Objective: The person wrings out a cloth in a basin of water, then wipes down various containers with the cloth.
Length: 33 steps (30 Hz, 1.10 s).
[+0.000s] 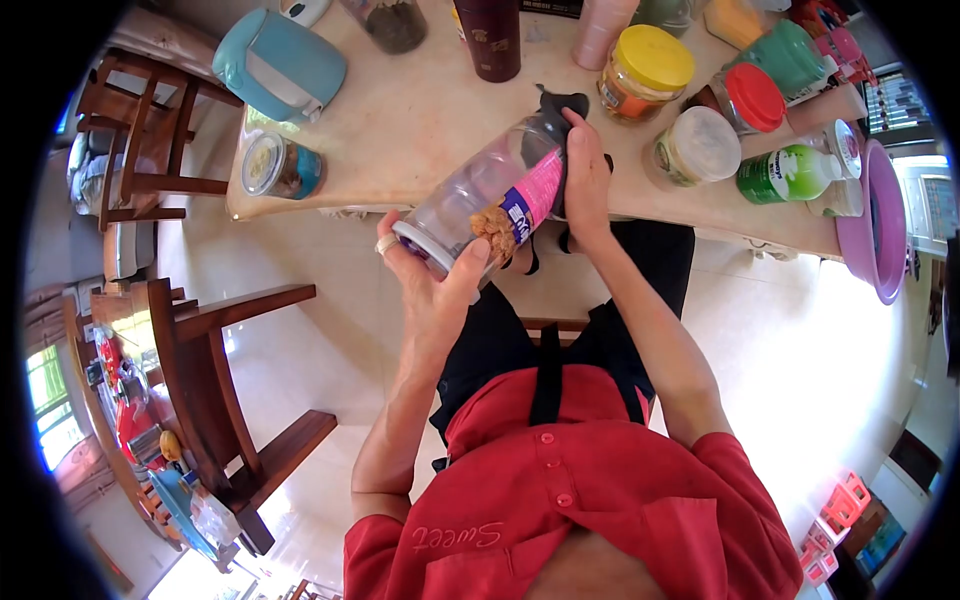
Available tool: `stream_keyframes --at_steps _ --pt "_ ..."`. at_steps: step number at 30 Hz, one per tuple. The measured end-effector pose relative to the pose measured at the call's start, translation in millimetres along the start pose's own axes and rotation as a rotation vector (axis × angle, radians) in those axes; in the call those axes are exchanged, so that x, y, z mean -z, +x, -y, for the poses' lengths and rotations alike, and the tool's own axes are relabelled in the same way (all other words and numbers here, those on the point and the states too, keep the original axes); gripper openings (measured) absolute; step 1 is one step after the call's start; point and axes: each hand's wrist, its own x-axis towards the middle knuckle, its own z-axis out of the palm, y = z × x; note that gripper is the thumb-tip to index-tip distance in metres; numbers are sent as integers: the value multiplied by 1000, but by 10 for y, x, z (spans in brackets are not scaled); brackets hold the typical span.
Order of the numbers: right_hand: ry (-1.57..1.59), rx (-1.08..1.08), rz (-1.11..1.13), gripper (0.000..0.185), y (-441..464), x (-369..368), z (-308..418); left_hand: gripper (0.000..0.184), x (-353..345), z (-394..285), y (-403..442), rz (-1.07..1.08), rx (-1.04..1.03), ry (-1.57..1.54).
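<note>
A clear plastic jar (460, 195) with a pink and purple label is tilted in the air over the table's near edge. My left hand (430, 280) grips its lower-left end, thumb on one side and fingers on the other, around the pale lid (420, 246). At the upper-right end, my right hand (587, 180) presses a dark grey, cloth-like piece (562, 108) against the jar. Part of that piece and some right-hand fingers are hidden. Nearest on the table are a yellow-lidded jar (655, 58) and a dark tumbler (495, 40).
On the table (400, 110) stand a blue kettle (285, 65), a small can (285, 167), a white-lidded jar (697, 147), a red-lidded jar (750, 98) and a green bottle (790, 173). A purple basin (872, 225) is at the right edge. Wooden chairs (215, 380) stand left.
</note>
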Motion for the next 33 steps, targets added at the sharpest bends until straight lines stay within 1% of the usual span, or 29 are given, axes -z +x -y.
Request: stream_keyframes --at_steps 1,3,4,6,8,10,13,15,16,18,19,20,21,22,24,25,26,27,28,30,31,32,33 --pt "-99 114 -59 44 -68 -67 -31 101 -33 43 -9 0 -1 0" --pt "-218 233 -31 43 -174 -81 -76 96 -123 175 -29 -75 -44 -51" --pt "-218 236 -36 43 -233 -102 -28 96 -121 204 -22 -70 -48 -51" --pt "-254 306 -39 42 -358 -165 61 96 -113 240 -7 -66 28 -118" --pt "-229 331 -10 41 -412 -146 95 95 -86 247 14 -65 38 -106" --pt "-228 341 87 40 -451 -130 135 94 -51 238 29 -72 51 -94" --pt "-248 387 128 39 -416 -112 144 92 -55 99 47 -63 99 -114" --pt "-302 436 132 37 -357 -121 157 103 -59 -72 10 -30 283 -256" --pt "-300 437 132 37 -293 -117 156 103 -57 -68 15 -32 281 -254" --pt "-443 542 151 33 -127 -95 151 101 -45 -49 25 -28 288 -314" --pt "-494 576 101 30 -44 -106 173 101 -43 -16 32 -30 286 -313" --pt "-492 578 100 30 42 -112 145 97 -49 41 44 -35 219 -245" --pt "-420 547 104 30 130 -110 108 94 -54 101 60 -38 153 -176" --pt "-351 515 107 29 202 -99 75 94 -53 169 85 -36 151 -177" --pt "-394 536 82 28 286 -69 26 96 -63 233 133 -18 12 -98" --pt "-255 413 91 27 316 -53 8 96 -87 218 131 -15 11 -99" --pt "-117 289 100 27 329 -26 -9 98 -127 192 113 -11 -80 -39" --pt "-72 192 113 30 307 22 20 100 -174 162 94 -9 -172 20" --pt "-73 194 111 30 301 33 -5 100 -221 158 76 -8 -173 19" --pt "170 -22 -24 37 264 34 -104 101 -286 151 45 41 -237 1" --pt "241 -89 -43 45 236 37 -147 104 -276 249 70 36 -295 136" --pt "244 -86 -45 45 217 39 -186 104 -278 274 68 38 -300 138" --pt "364 -148 -78 47 189 20 -170 105 -295 279 59 8 -350 269"
